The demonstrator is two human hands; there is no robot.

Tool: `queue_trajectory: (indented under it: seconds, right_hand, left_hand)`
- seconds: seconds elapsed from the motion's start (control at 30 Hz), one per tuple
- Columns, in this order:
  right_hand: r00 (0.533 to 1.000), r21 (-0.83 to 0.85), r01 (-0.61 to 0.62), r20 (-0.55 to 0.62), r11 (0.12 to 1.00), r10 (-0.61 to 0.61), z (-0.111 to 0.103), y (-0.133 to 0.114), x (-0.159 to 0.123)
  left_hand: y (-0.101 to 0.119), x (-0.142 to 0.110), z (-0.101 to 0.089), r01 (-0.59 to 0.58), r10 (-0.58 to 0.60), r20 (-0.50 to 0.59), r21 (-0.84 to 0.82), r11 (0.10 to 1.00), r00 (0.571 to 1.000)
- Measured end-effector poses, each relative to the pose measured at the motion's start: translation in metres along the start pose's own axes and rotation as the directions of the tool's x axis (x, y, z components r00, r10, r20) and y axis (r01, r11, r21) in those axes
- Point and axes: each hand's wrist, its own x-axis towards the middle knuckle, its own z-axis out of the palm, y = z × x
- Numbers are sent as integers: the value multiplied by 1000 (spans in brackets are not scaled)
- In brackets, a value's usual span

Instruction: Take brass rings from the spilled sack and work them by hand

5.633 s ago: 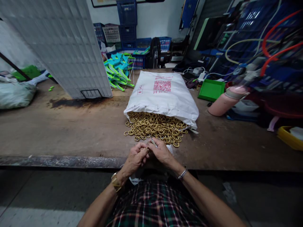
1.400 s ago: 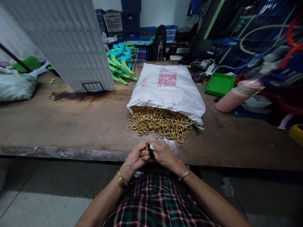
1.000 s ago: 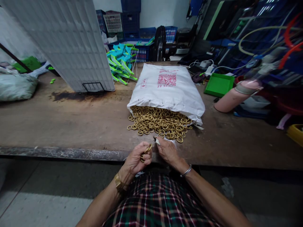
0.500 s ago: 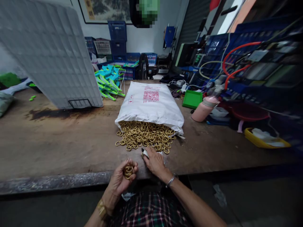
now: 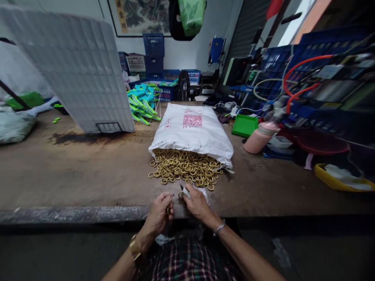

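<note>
A white sack (image 5: 191,130) with red print lies on the table, and brass-coloured rings (image 5: 183,166) spill from its mouth towards me. Closed near the table's front edge, my left hand (image 5: 159,214) has brass rings in it, mostly hidden by the fingers. To its right, my right hand (image 5: 199,203) grips a small tool (image 5: 185,191) with a pale body and a dark tip; its exact kind is unclear. A single ring (image 5: 180,194) shows beside that tool at the right fingertips. The two hands are slightly apart, just in front of the spilled rings.
On the left stands a tall white slatted panel (image 5: 79,74), with green and blue plastic pieces (image 5: 143,101) behind it. On the right are a green tray (image 5: 245,125), a pink bottle (image 5: 259,138), a yellow tray (image 5: 342,183) and orange hoses (image 5: 304,58).
My left hand has turned and closed over the rings, which lay exposed in its palm before. Its fingertips have moved up, nearer the tool. The camera view has shifted slightly left.
</note>
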Motion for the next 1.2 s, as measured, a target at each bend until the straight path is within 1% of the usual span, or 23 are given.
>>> queue_trajectory:
  seconds: [0.07,0.17,0.27,0.37,0.43,0.5,0.53,0.57,0.6,0.63,0.7,0.73,0.77,0.83,0.93,1.0,1.03,1.07,1.13,1.2]
  right_hand:
    - [1000,152,1,-11,988,1,-1,-6,-2]
    - [1000,310,9,4,951,-10,-4,-16,-5]
    - [1000,377,-6,21,926,-2,-6,-21,-9]
    - [997,412,-74,57,908,56,-7,-21,-13]
    - [991,432,-127,95,893,94,-7,-20,-16]
    - [983,458,-166,142,874,113,-7,-19,-18]
    - [979,475,-181,166,861,115,-7,-19,-18]
    - [976,495,-195,185,847,116,-6,-20,-18]
    - [973,514,-205,196,833,118,-6,-20,-18]
    - [972,530,-213,200,821,123,-5,-21,-18]
    - [973,541,-218,188,812,136,-4,-22,-18]
    - [974,540,-214,179,814,137,-4,-22,-18]
    - [976,537,-206,171,818,133,-3,-22,-19]
    - [981,530,-184,157,828,117,-3,-23,-19]
    - [983,562,-166,157,811,93,-4,-23,-19]
    - [982,586,-170,168,792,87,-6,-23,-20]
    - [982,576,-173,163,799,95,-6,-23,-20]
    - [984,543,-169,147,822,104,-7,-22,-21]
    - [990,421,-128,103,898,92,-8,-20,-25]
    - [995,280,-31,98,960,3,-8,-18,-30]
  left_hand:
    - [-1,0,3,-48,51,-20,107,993,999]
    - [-4,-1,6,-60,66,-21,214,975,998]
    - [-8,-3,7,-77,88,-27,277,958,996]
    - [-12,-6,8,-122,155,-59,375,919,986]
    - [-15,-9,8,-200,255,-55,467,861,965]
    - [-16,-12,9,-304,369,-9,545,782,930]
    - [-17,-13,9,-344,405,20,567,749,914]
    - [-17,-14,9,-365,419,43,575,732,907]
    - [-17,-15,8,-359,403,54,569,739,914]
    - [-17,-16,8,-327,359,51,549,769,932]
    - [-17,-18,6,-210,224,29,481,851,974]
    - [-17,-19,5,-149,155,24,443,884,988]
    - [-17,-19,4,-100,97,29,409,907,995]
    - [-17,-20,3,-57,38,61,350,935,997]
    - [-19,-21,1,-53,23,113,265,963,993]
    - [-20,-23,1,-55,26,128,226,973,991]
    - [-20,-23,1,-57,30,128,212,976,991]
    - [-20,-24,2,-59,34,124,202,978,992]
    - [-20,-25,2,-65,46,105,192,979,993]
    - [-19,-26,3,-76,62,79,195,978,995]
